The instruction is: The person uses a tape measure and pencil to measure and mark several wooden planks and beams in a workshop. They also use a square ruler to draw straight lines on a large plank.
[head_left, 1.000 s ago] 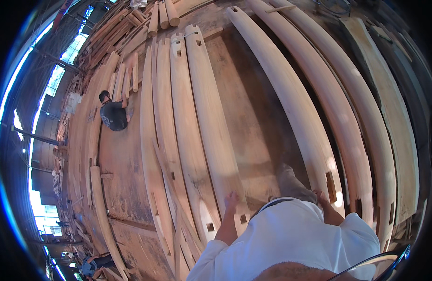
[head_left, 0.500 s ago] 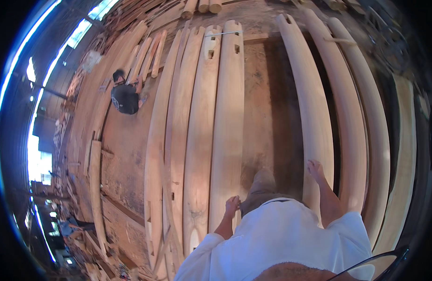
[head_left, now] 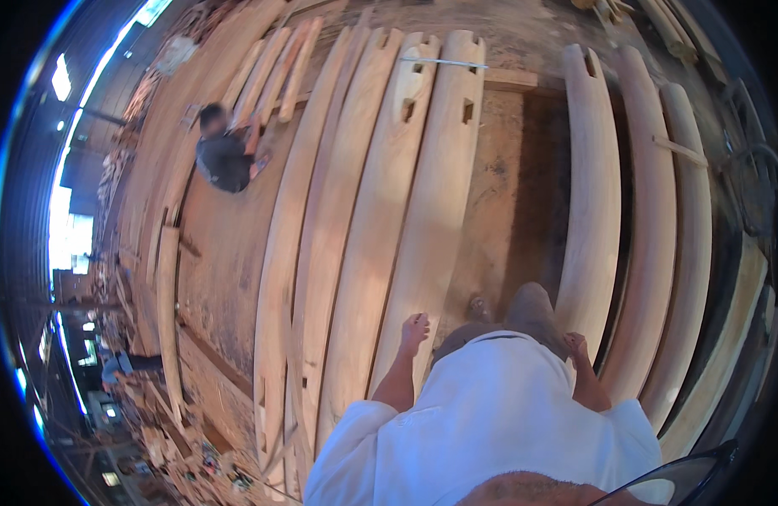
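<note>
Ahead, mortises [head_left: 467, 110] in pale timber [head_left: 442, 194].

Free aisle [head_left: 494, 194] between logs [head_left: 591, 202] — board [head_left: 511, 79] beyond

Wall gaps [head_left: 71, 236]: daylight, far L of white shirt [head_left: 499, 405], blown out (blue fringe beyond).
Floor [head_left: 490, 169]: dk shadow strip ahead of shirt.
Logs [head_left: 440, 211]: med. light, bent by fisheye, fine grain sl. soft.
</note>
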`<state>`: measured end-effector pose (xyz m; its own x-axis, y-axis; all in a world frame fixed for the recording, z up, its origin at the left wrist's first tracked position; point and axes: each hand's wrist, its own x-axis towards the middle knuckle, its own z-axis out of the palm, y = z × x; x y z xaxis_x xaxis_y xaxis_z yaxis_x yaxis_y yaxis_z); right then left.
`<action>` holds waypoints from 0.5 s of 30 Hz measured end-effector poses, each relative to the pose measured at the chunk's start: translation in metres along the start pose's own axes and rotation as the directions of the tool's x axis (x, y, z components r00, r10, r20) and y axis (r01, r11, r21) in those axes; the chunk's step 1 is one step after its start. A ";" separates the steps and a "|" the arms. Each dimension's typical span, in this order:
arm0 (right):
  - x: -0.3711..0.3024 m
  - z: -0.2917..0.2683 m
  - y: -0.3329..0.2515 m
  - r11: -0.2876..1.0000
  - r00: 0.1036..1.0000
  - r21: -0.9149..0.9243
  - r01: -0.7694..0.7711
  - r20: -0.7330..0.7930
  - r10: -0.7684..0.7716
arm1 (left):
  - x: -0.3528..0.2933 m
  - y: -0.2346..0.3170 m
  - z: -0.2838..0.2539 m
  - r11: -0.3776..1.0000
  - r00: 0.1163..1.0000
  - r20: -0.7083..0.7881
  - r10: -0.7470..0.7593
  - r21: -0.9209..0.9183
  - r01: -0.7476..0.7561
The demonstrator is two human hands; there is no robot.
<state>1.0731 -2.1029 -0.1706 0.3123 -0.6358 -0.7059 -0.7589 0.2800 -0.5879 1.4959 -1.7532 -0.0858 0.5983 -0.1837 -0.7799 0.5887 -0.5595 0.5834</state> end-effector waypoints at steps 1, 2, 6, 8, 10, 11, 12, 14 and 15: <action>0.019 -0.005 -0.011 1.000 1.000 0.002 -0.024 0.014 0.024 | 0.018 0.021 -0.002 1.000 0.999 -0.032 0.002 -0.029 -0.003; 0.039 -0.008 -0.021 0.999 0.998 0.004 -0.048 0.028 0.048 | 0.036 0.042 -0.008 0.998 0.998 -0.064 0.003 -0.057 -0.007; 0.145 -0.037 -0.102 0.989 0.990 0.092 -0.116 0.090 0.107 | 0.092 0.115 0.014 0.958 0.989 -0.148 0.025 -0.280 -0.066; 0.235 -0.068 -0.155 0.991 0.999 -0.127 0.036 0.012 -0.035 | 0.117 0.158 0.061 0.947 0.985 -0.162 -0.055 -0.321 0.000; 0.323 -0.090 -0.207 0.902 0.974 -0.381 0.201 -0.016 -0.224 | 0.135 0.198 0.098 0.950 0.983 -0.140 -0.121 -0.305 0.073; 0.342 -0.083 -0.273 0.897 0.964 -0.382 0.222 -0.052 -0.261 | 0.131 0.203 0.112 0.949 0.974 -0.151 -0.171 -0.290 0.122; 0.370 -0.089 -0.329 0.864 0.935 -0.394 0.312 -0.037 -0.354 | 0.130 0.213 0.126 0.944 0.966 -0.136 -0.220 -0.277 0.177; 0.420 -0.089 -0.453 0.777 0.854 -0.389 0.495 0.050 -0.519 | 0.142 0.209 0.128 0.993 0.998 -0.037 -0.054 0.101 0.058; 0.450 -0.093 -0.509 0.814 0.866 -0.314 0.489 0.061 -0.497 | 0.161 0.219 0.138 0.960 0.998 0.048 0.031 0.276 -0.043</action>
<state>1.5469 -2.5981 -0.1518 0.6824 -0.6456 -0.3429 -0.6441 -0.3092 -0.6996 1.6462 -2.0164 -0.1150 0.5896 -0.2394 -0.7714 0.3894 -0.7525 0.5311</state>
